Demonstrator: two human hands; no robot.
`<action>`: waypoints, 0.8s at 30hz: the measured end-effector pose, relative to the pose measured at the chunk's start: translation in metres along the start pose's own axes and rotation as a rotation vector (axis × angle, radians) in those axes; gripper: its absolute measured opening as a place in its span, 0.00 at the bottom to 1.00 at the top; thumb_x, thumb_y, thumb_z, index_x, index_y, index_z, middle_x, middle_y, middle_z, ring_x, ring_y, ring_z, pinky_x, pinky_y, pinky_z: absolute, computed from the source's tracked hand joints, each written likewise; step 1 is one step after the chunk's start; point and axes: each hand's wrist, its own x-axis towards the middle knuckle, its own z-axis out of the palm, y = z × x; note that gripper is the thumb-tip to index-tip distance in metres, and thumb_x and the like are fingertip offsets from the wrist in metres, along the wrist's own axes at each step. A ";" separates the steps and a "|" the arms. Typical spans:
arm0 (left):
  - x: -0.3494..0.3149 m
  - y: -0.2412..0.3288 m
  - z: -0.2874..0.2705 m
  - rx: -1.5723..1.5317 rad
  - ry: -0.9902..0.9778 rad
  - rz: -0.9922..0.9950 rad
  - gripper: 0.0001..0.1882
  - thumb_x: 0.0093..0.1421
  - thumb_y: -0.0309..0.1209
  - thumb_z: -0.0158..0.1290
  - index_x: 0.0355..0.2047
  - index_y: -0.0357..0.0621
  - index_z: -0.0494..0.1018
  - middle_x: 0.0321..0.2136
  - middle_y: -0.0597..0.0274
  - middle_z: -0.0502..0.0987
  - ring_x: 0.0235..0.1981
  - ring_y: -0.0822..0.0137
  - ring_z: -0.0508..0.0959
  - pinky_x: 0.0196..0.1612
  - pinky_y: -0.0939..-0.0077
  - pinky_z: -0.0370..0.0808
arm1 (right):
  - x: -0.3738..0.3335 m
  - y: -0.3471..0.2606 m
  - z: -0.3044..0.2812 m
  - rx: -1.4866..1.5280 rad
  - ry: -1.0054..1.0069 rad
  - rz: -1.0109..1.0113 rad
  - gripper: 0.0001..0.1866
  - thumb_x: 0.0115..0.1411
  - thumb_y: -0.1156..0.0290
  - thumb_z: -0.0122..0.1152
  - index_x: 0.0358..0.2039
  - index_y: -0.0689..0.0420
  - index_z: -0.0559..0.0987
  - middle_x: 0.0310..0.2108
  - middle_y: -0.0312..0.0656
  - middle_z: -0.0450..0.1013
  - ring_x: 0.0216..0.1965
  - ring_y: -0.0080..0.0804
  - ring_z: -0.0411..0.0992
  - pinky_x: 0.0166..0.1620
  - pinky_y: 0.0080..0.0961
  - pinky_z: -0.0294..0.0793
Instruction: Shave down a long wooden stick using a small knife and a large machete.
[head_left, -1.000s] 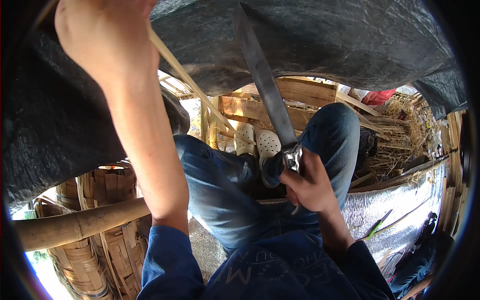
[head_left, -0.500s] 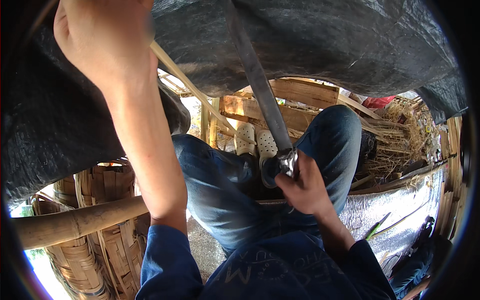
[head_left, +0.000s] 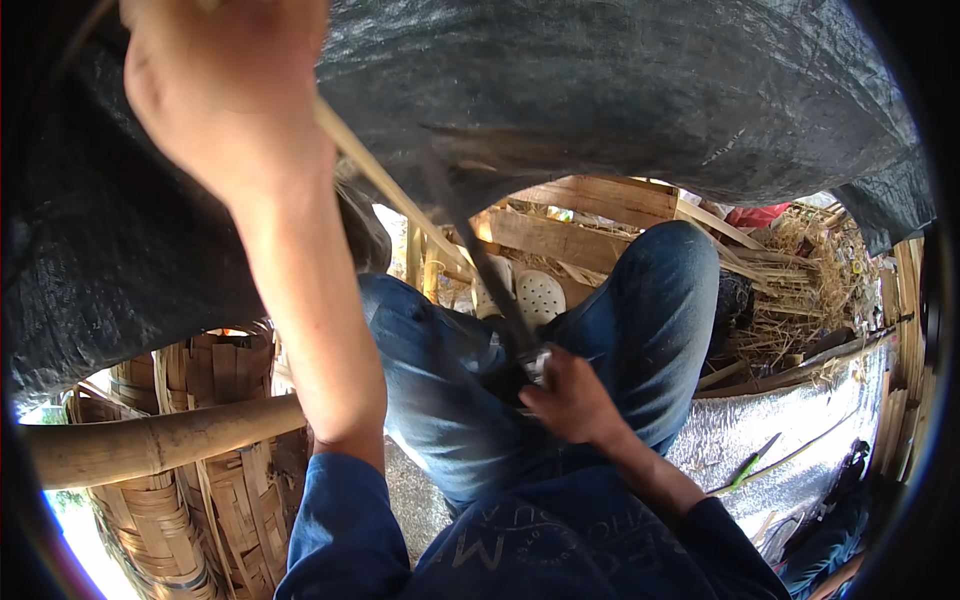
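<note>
My left hand, raised at the upper left and blurred, is closed around a thin pale bamboo strip. The strip slants down to the right toward my feet, and its top end is hidden by the hand. In front of my lap my right hand grips the handle of a machete. The long dark blade points up and to the left. It appears to cross the strip's lower part; whether they touch I cannot tell. My knees in blue jeans spread to either side, with pale clogs between them.
A black tarp spans the upper view. Left of me, a thick bamboo pole runs before woven bamboo baskets. Straw lies at right; a green-handled knife rests on silvery sheeting. Another person's jeans show lower right.
My right hand has shifted left and slightly down, swinging the machete's blade leftward to the strip. My left hand, still holding the strip, appears slightly further right.
</note>
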 end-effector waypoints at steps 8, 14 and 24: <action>0.007 -0.005 -0.010 0.080 -0.091 0.044 0.13 0.65 0.40 0.40 0.32 0.43 0.65 0.14 0.71 0.53 0.12 0.79 0.53 0.14 0.87 0.55 | -0.004 0.000 0.003 0.092 0.086 -0.120 0.14 0.47 0.74 0.59 0.34 0.67 0.69 0.17 0.51 0.69 0.20 0.49 0.71 0.26 0.36 0.69; 0.006 0.032 -0.057 -0.273 -0.202 -0.275 0.14 0.61 0.41 0.46 0.26 0.43 0.69 0.15 0.69 0.57 0.15 0.76 0.57 0.17 0.84 0.55 | -0.003 -0.015 -0.008 0.022 0.005 -0.048 0.15 0.48 0.73 0.58 0.35 0.67 0.69 0.18 0.52 0.69 0.22 0.48 0.72 0.28 0.36 0.69; -0.005 0.040 -0.050 -0.227 -0.168 -0.231 0.16 0.59 0.43 0.49 0.21 0.47 0.68 0.14 0.70 0.57 0.14 0.77 0.56 0.17 0.85 0.55 | -0.004 -0.016 -0.004 -0.001 0.014 -0.083 0.16 0.47 0.72 0.59 0.35 0.67 0.69 0.16 0.50 0.70 0.20 0.47 0.73 0.24 0.35 0.70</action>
